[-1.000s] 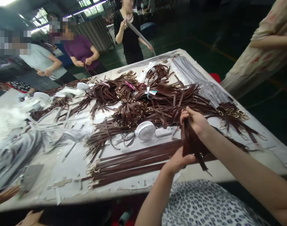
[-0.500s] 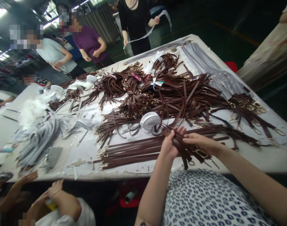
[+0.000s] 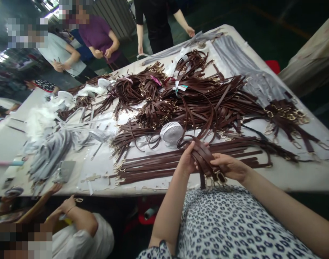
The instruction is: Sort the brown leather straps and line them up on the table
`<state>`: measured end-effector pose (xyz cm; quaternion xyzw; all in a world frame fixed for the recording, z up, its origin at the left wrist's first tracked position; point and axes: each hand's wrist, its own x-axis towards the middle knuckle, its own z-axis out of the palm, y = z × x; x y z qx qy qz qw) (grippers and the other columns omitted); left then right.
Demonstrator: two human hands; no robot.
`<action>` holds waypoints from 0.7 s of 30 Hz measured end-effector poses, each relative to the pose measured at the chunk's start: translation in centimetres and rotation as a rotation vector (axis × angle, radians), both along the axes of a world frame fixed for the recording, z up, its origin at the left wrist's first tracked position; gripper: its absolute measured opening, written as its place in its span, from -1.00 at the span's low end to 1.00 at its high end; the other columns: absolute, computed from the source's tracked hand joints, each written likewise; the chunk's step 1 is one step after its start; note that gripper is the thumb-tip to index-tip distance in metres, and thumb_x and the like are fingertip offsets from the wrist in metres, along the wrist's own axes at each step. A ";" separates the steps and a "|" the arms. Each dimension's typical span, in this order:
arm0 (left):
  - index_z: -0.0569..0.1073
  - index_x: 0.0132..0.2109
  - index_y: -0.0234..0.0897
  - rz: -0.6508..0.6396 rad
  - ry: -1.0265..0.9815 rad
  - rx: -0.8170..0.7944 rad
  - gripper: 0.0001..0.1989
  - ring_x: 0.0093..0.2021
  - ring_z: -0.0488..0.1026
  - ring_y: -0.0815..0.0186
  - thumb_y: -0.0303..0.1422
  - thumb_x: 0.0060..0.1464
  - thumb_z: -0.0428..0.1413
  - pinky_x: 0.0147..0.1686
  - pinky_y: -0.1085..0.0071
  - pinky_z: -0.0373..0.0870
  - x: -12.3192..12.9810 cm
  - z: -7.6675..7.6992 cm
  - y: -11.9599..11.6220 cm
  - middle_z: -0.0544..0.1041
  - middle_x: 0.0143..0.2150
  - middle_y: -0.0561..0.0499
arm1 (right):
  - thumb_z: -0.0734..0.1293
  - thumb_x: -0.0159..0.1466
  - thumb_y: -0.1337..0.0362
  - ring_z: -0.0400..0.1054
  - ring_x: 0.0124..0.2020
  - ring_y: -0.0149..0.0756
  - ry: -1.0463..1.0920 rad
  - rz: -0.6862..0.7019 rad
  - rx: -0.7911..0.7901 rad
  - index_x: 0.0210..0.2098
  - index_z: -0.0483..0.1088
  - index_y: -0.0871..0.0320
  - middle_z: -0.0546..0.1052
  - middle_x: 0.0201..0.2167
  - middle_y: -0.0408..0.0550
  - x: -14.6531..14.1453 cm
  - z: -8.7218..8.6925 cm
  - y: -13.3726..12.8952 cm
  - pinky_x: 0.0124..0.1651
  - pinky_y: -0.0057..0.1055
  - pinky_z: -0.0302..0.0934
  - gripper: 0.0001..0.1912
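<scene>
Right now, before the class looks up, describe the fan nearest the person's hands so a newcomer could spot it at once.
Find the long white work table heaped with brown leather straps. Just above the person's left hand, a small white round fan sits among the straps. Other white fans lie further left, but this one is nearest the hands.

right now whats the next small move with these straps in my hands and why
I'd probably even up the brown leather straps first, sliding them level in your left hand. They look loosely bunched, a loop stands out at the far end, and the gold-coloured clips hang unevenly beside your right hand.
</scene>
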<state>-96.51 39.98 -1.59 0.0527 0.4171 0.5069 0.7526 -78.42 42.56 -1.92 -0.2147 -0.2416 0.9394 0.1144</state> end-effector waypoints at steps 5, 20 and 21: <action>0.60 -0.10 -0.38 0.018 0.039 -0.005 -0.44 -0.30 0.57 0.23 0.08 0.05 0.22 -0.29 0.43 0.46 0.2 1.7 -3.5 0.64 -0.32 -0.12 | 0.53 0.06 0.38 0.55 -0.25 -0.28 -0.038 -0.096 -0.020 -0.03 0.55 0.21 0.65 -0.17 0.05 -0.9 0.1 -0.4 -0.14 -0.47 0.44 -0.55; 0.57 0.12 -0.32 -0.110 0.390 0.105 -0.51 -0.13 0.60 0.15 -0.16 0.10 0.28 -0.15 0.33 0.48 -1.3 4.6 -9.7 0.65 -0.04 -0.21 | 0.56 0.09 0.30 0.54 -0.31 -0.25 -0.275 -0.236 -0.117 -0.17 0.57 0.17 0.65 -0.27 -0.02 -2.4 -0.2 -0.1 -0.24 -0.44 0.49 -0.70; 0.56 0.12 -0.33 -0.077 0.374 0.094 -0.52 -0.10 0.60 0.13 -0.18 0.11 0.28 -0.15 0.33 0.49 -1.3 4.7 -9.8 0.65 -0.03 -0.23 | 0.56 0.09 0.32 0.54 -0.30 -0.25 -0.290 -0.244 -0.119 -0.17 0.57 0.17 0.66 -0.26 -0.01 -2.6 -0.2 -0.1 -0.25 -0.43 0.49 -0.70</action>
